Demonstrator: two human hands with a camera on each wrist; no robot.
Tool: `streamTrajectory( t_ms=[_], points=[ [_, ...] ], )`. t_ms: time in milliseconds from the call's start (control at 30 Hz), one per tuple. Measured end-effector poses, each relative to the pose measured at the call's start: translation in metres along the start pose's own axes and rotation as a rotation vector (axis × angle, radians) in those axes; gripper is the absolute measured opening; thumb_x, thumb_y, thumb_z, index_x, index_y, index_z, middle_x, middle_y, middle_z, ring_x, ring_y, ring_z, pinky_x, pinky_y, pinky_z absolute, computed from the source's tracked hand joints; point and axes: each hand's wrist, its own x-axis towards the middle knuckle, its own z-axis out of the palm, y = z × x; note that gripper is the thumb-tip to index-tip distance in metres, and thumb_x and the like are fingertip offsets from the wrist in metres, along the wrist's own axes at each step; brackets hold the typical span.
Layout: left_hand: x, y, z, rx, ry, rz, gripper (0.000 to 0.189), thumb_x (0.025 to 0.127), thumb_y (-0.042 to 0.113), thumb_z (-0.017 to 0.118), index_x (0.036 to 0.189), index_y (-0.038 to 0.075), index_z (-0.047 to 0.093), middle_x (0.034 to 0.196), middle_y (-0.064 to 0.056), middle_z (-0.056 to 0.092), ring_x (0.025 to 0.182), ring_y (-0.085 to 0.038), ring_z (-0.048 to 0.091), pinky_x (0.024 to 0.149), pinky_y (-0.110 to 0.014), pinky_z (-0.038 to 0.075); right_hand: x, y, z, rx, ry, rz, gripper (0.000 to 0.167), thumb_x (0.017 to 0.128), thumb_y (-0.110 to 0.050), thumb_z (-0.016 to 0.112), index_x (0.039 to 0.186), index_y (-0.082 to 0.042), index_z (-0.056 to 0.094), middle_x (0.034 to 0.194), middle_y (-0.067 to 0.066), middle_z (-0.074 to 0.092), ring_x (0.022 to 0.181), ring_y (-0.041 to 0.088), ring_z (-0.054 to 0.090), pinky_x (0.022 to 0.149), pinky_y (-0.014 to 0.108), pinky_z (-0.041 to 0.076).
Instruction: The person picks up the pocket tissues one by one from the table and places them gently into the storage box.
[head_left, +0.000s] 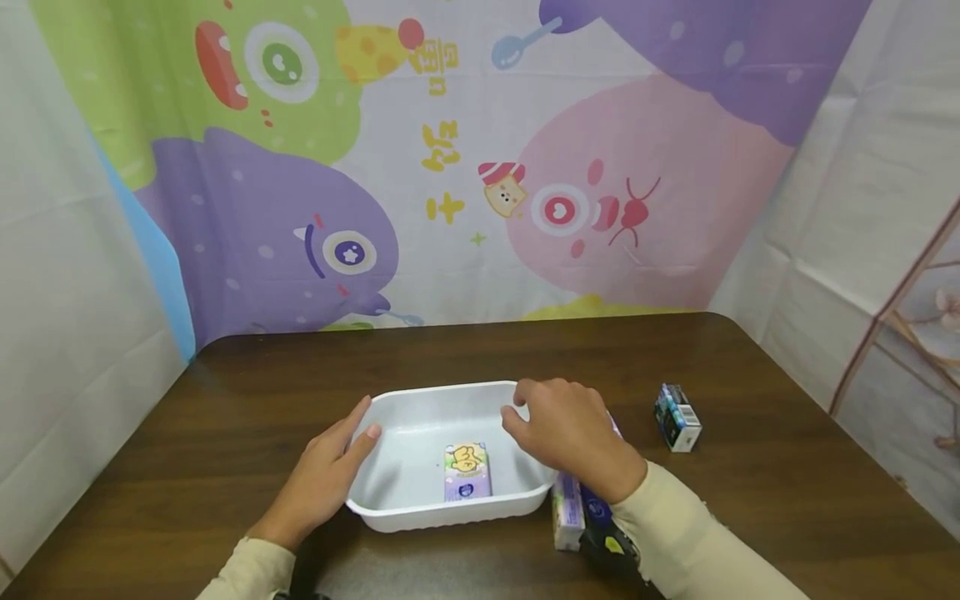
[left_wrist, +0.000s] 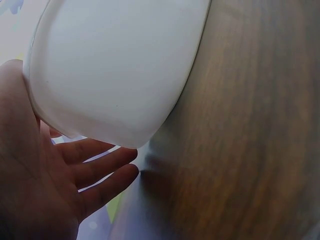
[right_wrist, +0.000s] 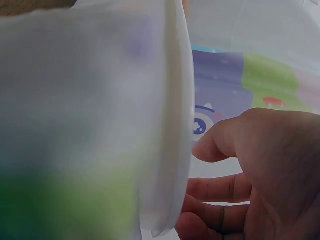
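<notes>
A white tray (head_left: 450, 522) with raised sides stands on the table in front of me. My left hand (head_left: 318, 475) holds its left end, the thumb at the rim and the other fingers spread along the outside. Over the right end of the tray hangs my right hand (head_left: 573, 429), fingers bent, with a gap between thumb and index finger. The tray rim (right_wrist: 185, 100) covers its fingertips in the right wrist view. Inside the tray lies a small tissue pack (head_left: 467, 472), purple and yellow with a cartoon drawing.
Beside the tray's right end, partly under my right arm, lie a pale purple pack (head_left: 568, 512) and a darker item (head_left: 603, 533). A small dark-and-white box (head_left: 677, 418) stands farther right on the brown table (head_left: 247, 392). A cartoon curtain (head_left: 450, 275) hangs behind.
</notes>
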Motion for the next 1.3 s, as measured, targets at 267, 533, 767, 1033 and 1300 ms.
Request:
streamTrajectory(
  t_ms=[267, 533, 767, 1033, 1300],
  points=[
    [0.0, 0.001, 0.0, 0.007, 0.002, 0.001, 0.065, 0.107, 0.049, 0.042, 0.157, 0.008, 0.033, 0.154, -0.019, 0.04, 0.139, -0.037, 0.04, 0.109, -0.057, 0.034, 0.003, 0.004, -0.001, 0.011, -0.025, 0.022, 0.029, 0.093, -0.04, 0.066, 0.103, -0.015, 0.077, 0.087, 0.0, 0.074, 0.062, 0.014, 0.056, 0.049, 0.031, 0.044],
    [0.0, 0.0, 0.0, 0.016, 0.0, 0.011, 0.065, 0.107, 0.048, 0.042, 0.157, 0.008, 0.033, 0.155, -0.018, 0.04, 0.14, -0.037, 0.039, 0.11, -0.057, 0.033, 0.004, 0.011, -0.007, 0.01, -0.015, 0.037, 0.03, 0.093, -0.039, 0.065, 0.104, -0.015, 0.077, 0.087, 0.003, 0.075, 0.06, 0.015, 0.056, 0.047, 0.031, 0.043],
    [0.001, 0.0, 0.0, 0.011, -0.005, 0.002, 0.066, 0.107, 0.049, 0.041, 0.158, 0.008, 0.032, 0.155, -0.019, 0.039, 0.14, -0.037, 0.039, 0.11, -0.057, 0.033, 0.007, 0.017, -0.013, 0.02, -0.034, 0.075, 0.029, 0.093, -0.04, 0.064, 0.101, -0.014, 0.076, 0.082, 0.0, 0.072, 0.062, 0.017, 0.056, 0.05, 0.033, 0.044],
    [0.0, -0.001, 0.001, 0.009, -0.001, 0.005, 0.066, 0.107, 0.048, 0.041, 0.157, 0.007, 0.032, 0.154, -0.019, 0.039, 0.14, -0.037, 0.039, 0.11, -0.056, 0.033, 0.009, 0.028, -0.015, 0.029, -0.06, 0.109, 0.03, 0.095, -0.04, 0.062, 0.107, -0.015, 0.075, 0.09, 0.0, 0.073, 0.063, 0.017, 0.055, 0.054, 0.034, 0.046],
    [-0.001, -0.001, 0.001, 0.011, 0.007, 0.015, 0.065, 0.107, 0.047, 0.042, 0.157, 0.006, 0.033, 0.154, -0.019, 0.04, 0.139, -0.037, 0.04, 0.109, -0.056, 0.034, 0.01, 0.04, -0.02, 0.035, -0.068, 0.134, 0.031, 0.096, -0.04, 0.063, 0.109, -0.014, 0.074, 0.09, 0.001, 0.072, 0.067, 0.019, 0.059, 0.058, 0.038, 0.051]
  ],
)
